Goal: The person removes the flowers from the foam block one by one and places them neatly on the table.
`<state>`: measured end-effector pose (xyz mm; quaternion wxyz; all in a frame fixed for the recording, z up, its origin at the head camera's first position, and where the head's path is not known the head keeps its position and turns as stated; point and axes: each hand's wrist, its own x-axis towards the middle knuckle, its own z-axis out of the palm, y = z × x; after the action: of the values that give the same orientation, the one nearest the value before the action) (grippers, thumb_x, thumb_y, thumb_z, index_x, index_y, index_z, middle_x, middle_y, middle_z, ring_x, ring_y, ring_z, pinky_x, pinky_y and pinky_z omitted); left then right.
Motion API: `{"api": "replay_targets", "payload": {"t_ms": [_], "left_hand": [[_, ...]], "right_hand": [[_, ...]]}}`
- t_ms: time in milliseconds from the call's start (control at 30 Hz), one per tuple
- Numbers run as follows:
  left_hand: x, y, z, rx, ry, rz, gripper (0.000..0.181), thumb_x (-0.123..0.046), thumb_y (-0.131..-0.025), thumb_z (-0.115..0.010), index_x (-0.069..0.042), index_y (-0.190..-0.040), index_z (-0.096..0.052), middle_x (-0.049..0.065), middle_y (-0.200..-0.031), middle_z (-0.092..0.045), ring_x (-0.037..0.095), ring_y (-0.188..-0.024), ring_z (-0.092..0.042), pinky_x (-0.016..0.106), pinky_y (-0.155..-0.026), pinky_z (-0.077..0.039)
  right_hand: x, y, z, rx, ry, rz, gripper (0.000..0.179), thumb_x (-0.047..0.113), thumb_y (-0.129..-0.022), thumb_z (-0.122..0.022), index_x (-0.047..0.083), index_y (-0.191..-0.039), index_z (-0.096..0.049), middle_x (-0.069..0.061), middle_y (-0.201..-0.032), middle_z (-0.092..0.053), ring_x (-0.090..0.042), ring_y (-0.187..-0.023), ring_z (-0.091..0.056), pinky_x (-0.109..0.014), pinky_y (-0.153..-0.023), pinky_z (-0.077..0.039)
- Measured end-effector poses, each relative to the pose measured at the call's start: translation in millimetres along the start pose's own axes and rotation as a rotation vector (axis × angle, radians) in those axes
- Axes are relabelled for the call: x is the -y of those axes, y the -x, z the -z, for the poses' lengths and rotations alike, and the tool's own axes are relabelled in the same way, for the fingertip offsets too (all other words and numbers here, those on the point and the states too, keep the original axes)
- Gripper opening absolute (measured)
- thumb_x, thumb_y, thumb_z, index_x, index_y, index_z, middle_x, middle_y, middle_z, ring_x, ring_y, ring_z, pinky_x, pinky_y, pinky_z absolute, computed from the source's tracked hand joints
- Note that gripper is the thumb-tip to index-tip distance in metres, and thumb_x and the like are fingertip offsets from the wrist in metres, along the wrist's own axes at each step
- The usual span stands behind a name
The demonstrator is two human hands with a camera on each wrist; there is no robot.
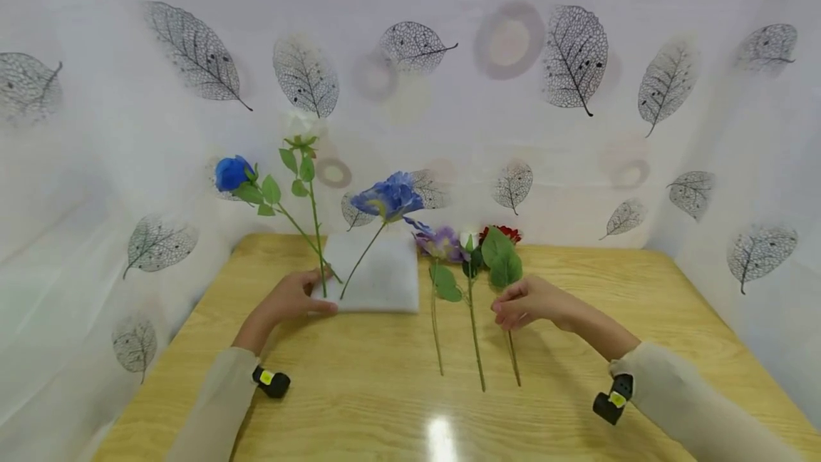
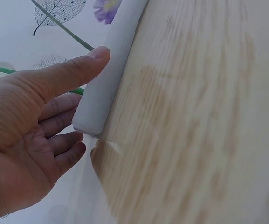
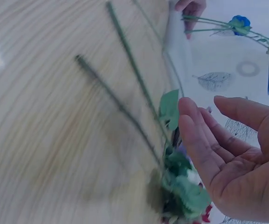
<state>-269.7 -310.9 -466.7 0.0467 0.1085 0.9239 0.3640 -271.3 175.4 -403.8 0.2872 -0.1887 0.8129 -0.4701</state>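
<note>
A white foam block (image 1: 385, 284) lies on the table, and my left hand (image 1: 296, 299) holds its left end, thumb along the front and fingers at the side. Three artificial stems stand in it: a blue rose (image 1: 234, 174) leaning left, a white rose (image 1: 301, 135) nearly upright and a blue open-petalled flower (image 1: 388, 197) tilted right. My right hand (image 1: 529, 302) hovers over the stem of a red flower (image 1: 504, 234); in the right wrist view its relaxed fingers (image 3: 199, 140) hold nothing. Left of that lie a white rosebud (image 1: 470, 239) and a purple flower (image 1: 442, 244).
The wooden table (image 1: 359, 383) ends at the back against a white curtain (image 1: 410, 120) printed with leaves, which also hangs at both sides. The lying stems point toward the table's front. Each wrist wears a small black camera (image 1: 272, 382).
</note>
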Motion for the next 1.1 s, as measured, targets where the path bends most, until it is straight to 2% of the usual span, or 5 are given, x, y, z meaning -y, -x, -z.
{"api": "replay_targets", "payload": {"t_ms": [200,400,533,700,1100], "left_hand": [[0.6,0.5,1.5,0.001,-0.015,-0.016,0.080,-0.040,-0.080,-0.087,-0.001,-0.143,-0.057,0.022,-0.154,-0.046,0.047,-0.143,-0.042,0.058,-0.116,-0.040],[2.5,0.2,1.7,-0.008,-0.013,-0.021,0.081,-0.039,-0.079,-0.088,-0.001,-0.143,-0.057,0.023,-0.154,-0.046,0.048,-0.144,-0.040,0.059,-0.118,-0.037],[1.9,-0.3,0.3,-0.006,-0.012,-0.022,0.081,-0.040,-0.079,-0.088,-0.001,-0.143,-0.056,0.023,-0.154,-0.046,0.048,-0.143,-0.042,0.059,-0.116,-0.039],[0.9,-2.8,-2.5,-0.015,-0.010,-0.021,0.083,-0.040,-0.079,-0.088,-0.002,-0.145,-0.055,0.023,-0.154,-0.045,0.047,-0.143,-0.042,0.058,-0.115,-0.040],[-3.5,-1.2,-3.2,-0.020,-0.012,-0.029,0.083,-0.036,-0.079,-0.089,0.000,-0.145,-0.054,0.025,-0.153,-0.046,0.047,-0.140,-0.045,0.058,-0.112,-0.043]], "right_hand": [[26,-26.1,-22,-0.039,-0.064,0.100,0.040,0.020,-0.101,-0.065,-0.012,-0.125,-0.065,-0.019,-0.106,-0.077,-0.027,-0.094,-0.076,-0.054,-0.091,-0.060],[54,-57.7,-53,-0.070,-0.180,0.192,0.033,0.015,-0.101,-0.064,-0.007,-0.125,-0.066,-0.016,-0.107,-0.077,-0.024,-0.095,-0.076,-0.062,-0.098,-0.054],[65,-80.5,-76,-0.078,-0.240,0.223,0.035,0.014,-0.101,-0.065,-0.007,-0.128,-0.065,-0.016,-0.109,-0.077,-0.023,-0.097,-0.076,-0.056,-0.099,-0.056],[75,-104.6,-104,-0.100,-0.263,0.270,0.035,0.015,-0.101,-0.064,-0.007,-0.129,-0.064,-0.023,-0.117,-0.074,-0.030,-0.104,-0.074,-0.054,-0.099,-0.056],[85,-143.8,-152,-0.237,-0.381,0.260,0.033,0.012,-0.099,-0.068,-0.007,-0.126,-0.068,-0.024,-0.122,-0.072,-0.032,-0.109,-0.073,-0.048,-0.100,-0.057]]}}
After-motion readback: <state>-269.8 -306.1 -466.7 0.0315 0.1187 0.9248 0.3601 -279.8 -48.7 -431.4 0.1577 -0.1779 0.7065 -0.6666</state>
